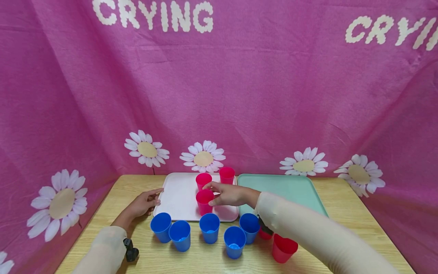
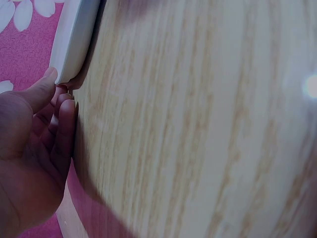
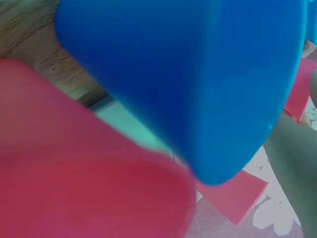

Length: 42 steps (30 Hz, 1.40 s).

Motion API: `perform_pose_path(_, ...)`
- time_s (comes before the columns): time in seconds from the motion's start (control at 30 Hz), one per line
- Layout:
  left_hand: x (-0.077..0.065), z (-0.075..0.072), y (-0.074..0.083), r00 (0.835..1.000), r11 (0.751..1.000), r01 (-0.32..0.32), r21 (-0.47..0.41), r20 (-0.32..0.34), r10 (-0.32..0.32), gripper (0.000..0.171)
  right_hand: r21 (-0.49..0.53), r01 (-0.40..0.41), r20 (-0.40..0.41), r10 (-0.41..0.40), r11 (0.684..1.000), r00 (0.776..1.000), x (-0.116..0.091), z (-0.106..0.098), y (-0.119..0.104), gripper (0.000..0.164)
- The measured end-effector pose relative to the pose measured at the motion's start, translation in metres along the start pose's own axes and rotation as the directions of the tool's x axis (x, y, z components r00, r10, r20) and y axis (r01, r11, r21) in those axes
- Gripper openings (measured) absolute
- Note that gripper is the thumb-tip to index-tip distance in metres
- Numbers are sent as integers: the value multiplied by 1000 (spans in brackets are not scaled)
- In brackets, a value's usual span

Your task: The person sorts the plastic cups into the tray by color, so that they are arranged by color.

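On the white tray [image 1: 178,190], my right hand [image 1: 230,195] pinches a pinkish-red cup [image 1: 204,207] near its rim, between thumb and fingers. Two more such cups stand just behind it, a left one [image 1: 203,182] and a right one [image 1: 227,176]. At the tray's left edge is my left hand [image 1: 142,204]. The left wrist view shows its thumb on the tray's rim [image 2: 74,44] and its fingers curled against the underside. A blue cup [image 3: 198,89] and a red cup [image 3: 89,173] fill much of the right wrist view, hiding most of the right hand.
Several upright blue cups [image 1: 209,230] stand on the wooden table [image 1: 205,262] in front of the tray. A red cup [image 1: 284,249] stands front right; another [image 1: 265,233] is partly hidden by the right sleeve. A green tray [image 1: 284,190] adjoins the white one. Pink cloth [image 1: 239,95] hangs behind.
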<state>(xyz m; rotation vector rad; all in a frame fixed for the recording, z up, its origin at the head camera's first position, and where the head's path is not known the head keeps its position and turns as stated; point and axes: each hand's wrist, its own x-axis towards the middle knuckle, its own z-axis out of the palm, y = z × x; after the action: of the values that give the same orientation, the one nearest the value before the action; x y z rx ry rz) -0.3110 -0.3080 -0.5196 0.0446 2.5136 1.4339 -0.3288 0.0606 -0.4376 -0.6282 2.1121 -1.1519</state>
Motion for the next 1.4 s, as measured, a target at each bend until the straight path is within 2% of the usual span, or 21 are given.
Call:
perform_pose_path(0.37, 1, 1, -2, 1000, 1000, -7, 2, 3, 7, 57, 46, 3, -11, -2, 999, 1000, 4, 5, 3, 62)
perform_pose_path(0.67, 0, 1, -1, 1000, 1000, -18, 15, -2, 18, 57, 68, -7, -13, 8, 998, 1000, -2, 1, 0, 66)
perform_pose_path(0.83, -2, 0, -1, 1000, 999, -31, 18, 2, 31, 57, 61, 0, -13, 0, 998, 1000, -8, -3, 0, 66)
perform_pose_path(1.1, 0, 0, -2, 1000, 999, -31, 17, 5, 31, 56, 112, 35, 6, -35, 993, 999, -21, -14, 7, 62)
perform_pose_path(1.3, 1, 1, -2, 1000, 1000, 0, 29, -4, 0, 57, 88, 67, -1, -67, 994, 998, -37, -26, 11, 63)
perform_pose_path(1.4, 2, 1, -1, 1000, 999, -10, 33, -2, 10, 57, 72, 82, -11, -81, 994, 997, -46, -33, 13, 61)
